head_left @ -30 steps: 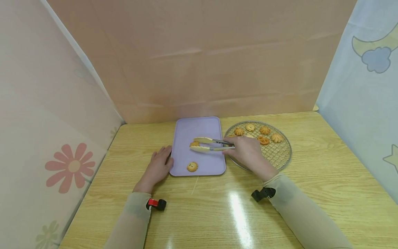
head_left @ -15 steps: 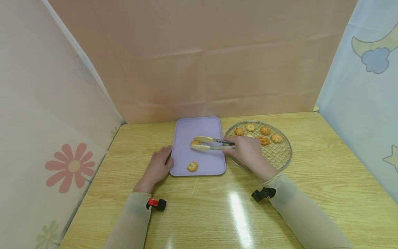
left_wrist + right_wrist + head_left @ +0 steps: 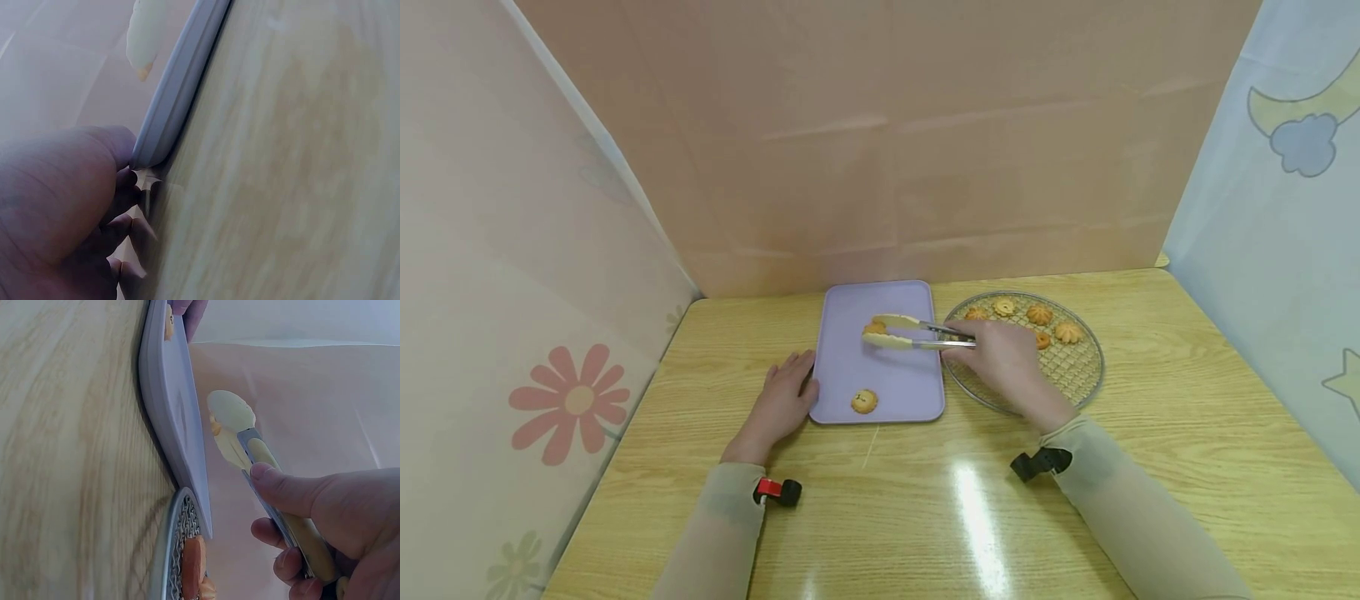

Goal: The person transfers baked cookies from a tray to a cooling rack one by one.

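My right hand [image 3: 1000, 357] grips metal tongs with cream-coloured tips [image 3: 898, 331], thumb on one arm and fingers curled round the other. An orange-brown cookie [image 3: 875, 327] sits between the tips, partly hidden by them. In the right wrist view the tongs [image 3: 262, 465] hang above the lilac tray [image 3: 887, 300], apart from its surface. A round cookie with a face [image 3: 864, 402] lies near the tray's front edge. My left hand [image 3: 781, 404] rests at the tray's left side; its thumb touches the rim [image 3: 165, 103] and its loosely extended fingers lie on the table.
To the tray's right, a round wire rack [image 3: 1071, 379] with a metal rim bears several cookies, including flower-shaped ones [image 3: 1067, 332] and an orange ring-like one partly behind the right hand. Wooden table [image 3: 917, 508] surrounds both. Fabric panels enclose the back and sides.
My right hand and the tongs have risen slightly, away from the front and a little to the right, the cookie moving with the tips. My left hand and the tray have stayed put.
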Tool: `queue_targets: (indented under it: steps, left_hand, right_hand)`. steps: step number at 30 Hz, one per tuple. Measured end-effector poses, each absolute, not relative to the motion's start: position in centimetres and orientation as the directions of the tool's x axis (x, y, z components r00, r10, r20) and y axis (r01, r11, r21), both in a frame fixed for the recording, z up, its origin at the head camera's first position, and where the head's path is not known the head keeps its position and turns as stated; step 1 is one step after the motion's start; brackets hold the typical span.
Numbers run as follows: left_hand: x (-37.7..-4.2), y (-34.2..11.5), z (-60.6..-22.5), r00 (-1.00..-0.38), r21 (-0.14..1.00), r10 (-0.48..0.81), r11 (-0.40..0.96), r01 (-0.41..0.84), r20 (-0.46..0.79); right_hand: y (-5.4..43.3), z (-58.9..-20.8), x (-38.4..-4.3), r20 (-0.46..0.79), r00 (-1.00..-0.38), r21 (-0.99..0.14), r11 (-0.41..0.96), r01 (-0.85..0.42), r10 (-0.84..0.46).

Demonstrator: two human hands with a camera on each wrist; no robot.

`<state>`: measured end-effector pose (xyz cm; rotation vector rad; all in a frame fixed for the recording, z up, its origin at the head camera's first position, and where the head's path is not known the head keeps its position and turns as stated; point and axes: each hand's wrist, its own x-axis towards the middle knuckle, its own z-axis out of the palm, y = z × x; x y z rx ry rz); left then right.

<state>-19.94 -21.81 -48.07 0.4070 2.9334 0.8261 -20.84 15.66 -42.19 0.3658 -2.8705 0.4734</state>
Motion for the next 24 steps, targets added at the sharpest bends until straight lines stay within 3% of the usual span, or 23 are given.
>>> queue_targets:
  steps: [24]
  left_hand:
    - [-20.0,-21.7,-48.0,-0.964,0.525,0.265,0.819,0.230,0.008]
  right_hand:
    - [18.7,-40.5,-20.6,0.282,-0.944,-0.309,0.916,-0.257,-0.170]
